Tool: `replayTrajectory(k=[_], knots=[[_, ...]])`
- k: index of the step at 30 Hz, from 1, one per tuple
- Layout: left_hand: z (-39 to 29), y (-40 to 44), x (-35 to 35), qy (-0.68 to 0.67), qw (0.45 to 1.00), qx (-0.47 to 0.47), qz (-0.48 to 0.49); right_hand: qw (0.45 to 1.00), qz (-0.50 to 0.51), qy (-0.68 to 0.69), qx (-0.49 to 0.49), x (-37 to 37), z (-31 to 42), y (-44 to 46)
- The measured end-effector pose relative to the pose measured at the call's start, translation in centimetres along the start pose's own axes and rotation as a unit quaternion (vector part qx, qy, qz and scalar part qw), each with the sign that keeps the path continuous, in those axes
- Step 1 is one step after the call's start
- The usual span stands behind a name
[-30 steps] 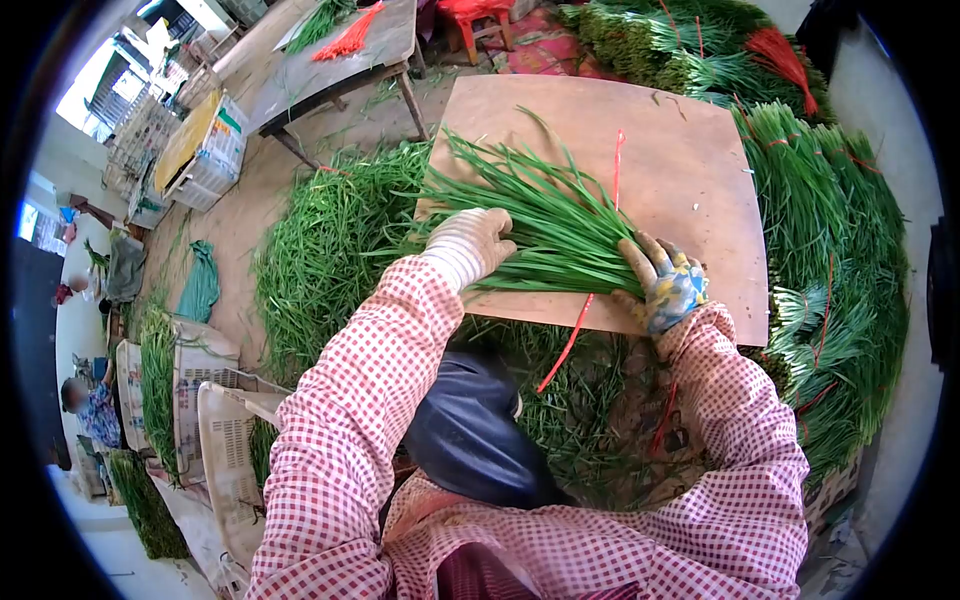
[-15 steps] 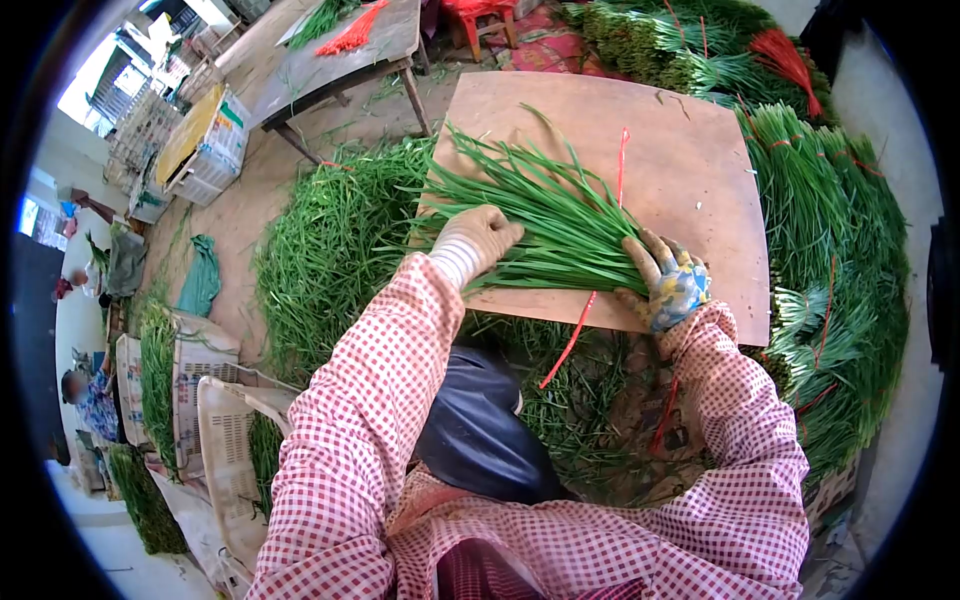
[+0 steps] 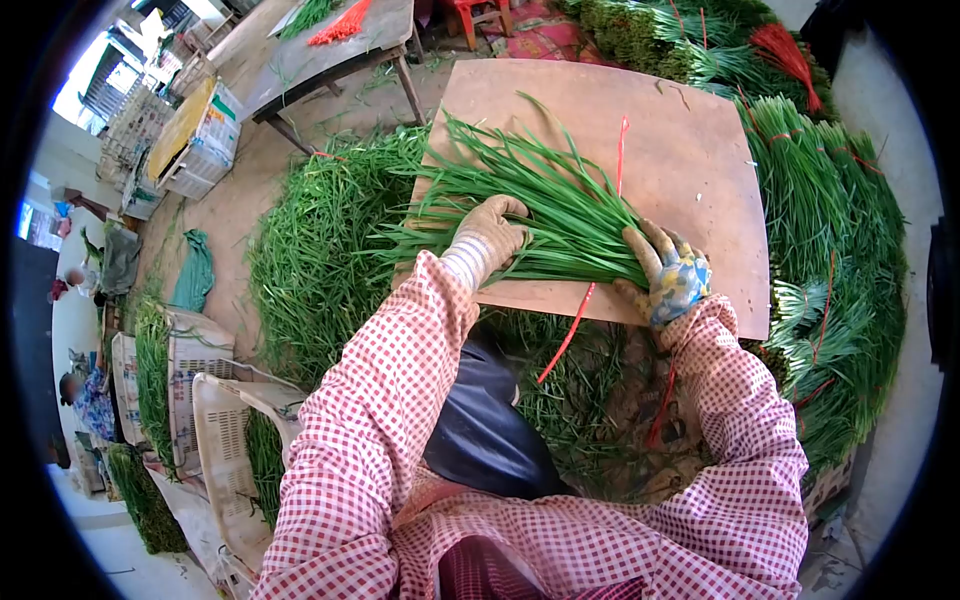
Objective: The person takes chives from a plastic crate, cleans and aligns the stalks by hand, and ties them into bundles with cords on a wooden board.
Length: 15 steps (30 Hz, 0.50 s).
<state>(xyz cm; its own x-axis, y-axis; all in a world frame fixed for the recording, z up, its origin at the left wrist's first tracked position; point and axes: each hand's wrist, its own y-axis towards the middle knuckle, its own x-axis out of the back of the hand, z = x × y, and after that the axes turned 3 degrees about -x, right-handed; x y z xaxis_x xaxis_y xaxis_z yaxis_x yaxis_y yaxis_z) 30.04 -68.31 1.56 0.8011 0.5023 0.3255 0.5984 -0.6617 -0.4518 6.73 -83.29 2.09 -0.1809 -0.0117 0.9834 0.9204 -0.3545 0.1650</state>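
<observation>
A loose bundle of garlic chives (image 3: pixel 560 215) lies across a brown board (image 3: pixel 690 150), its leaf tips fanned out to the left. My left hand (image 3: pixel 488 238), in a dirty glove with a striped cuff, rests on the near side of the leaves. Its thumb and forefinger are bent and apart. At the bundle's right end, my right hand (image 3: pixel 672 272), in a blue and yellow patterned glove, cups the stem ends between fingers and thumb. A red tie strip (image 3: pixel 622 160) runs beneath the bundle, and its lower end hangs over the board's near edge.
A heap of loose chives (image 3: pixel 320 250) lies left of the board. Tied bundles (image 3: pixel 830 200) are stacked to the right, with red ties (image 3: pixel 785 60) on top. Another table (image 3: pixel 350 55) stands behind. Plastic crates (image 3: pixel 225 440) and a person (image 3: pixel 90 400) are at the left.
My left hand's thumb and forefinger have parted, and the hand has shifted slightly right along the leaves. The right hand stays at the stem ends. The view has tilted a little.
</observation>
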Motion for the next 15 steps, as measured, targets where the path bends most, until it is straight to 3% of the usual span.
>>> replayTrajectory(k=[2,11,13,14,15], knots=[[0.2,0.2,0.0,-0.053,0.998,0.017,0.008,1.0,-0.007,-0.004,0.003,-0.1,0.0,0.0],[0.4,0.3,-1.1,-0.022,1.0,-0.008,0.019,1.0,-0.017,0.004,0.009,-0.1,-0.1,0.1],[1.2,1.4,-1.3,0.042,0.999,-0.024,0.017,1.0,-0.018,0.003,0.01,-0.3,-0.1,0.0],[1.7,1.8,-1.3,0.191,0.977,-0.091,-0.002,1.0,-0.02,0.001,0.01,-0.3,-0.1,0.0],[1.3,1.2,-1.3,0.189,0.978,-0.092,0.0,1.0,-0.019,-0.001,0.009,-0.1,-0.1,0.0]])
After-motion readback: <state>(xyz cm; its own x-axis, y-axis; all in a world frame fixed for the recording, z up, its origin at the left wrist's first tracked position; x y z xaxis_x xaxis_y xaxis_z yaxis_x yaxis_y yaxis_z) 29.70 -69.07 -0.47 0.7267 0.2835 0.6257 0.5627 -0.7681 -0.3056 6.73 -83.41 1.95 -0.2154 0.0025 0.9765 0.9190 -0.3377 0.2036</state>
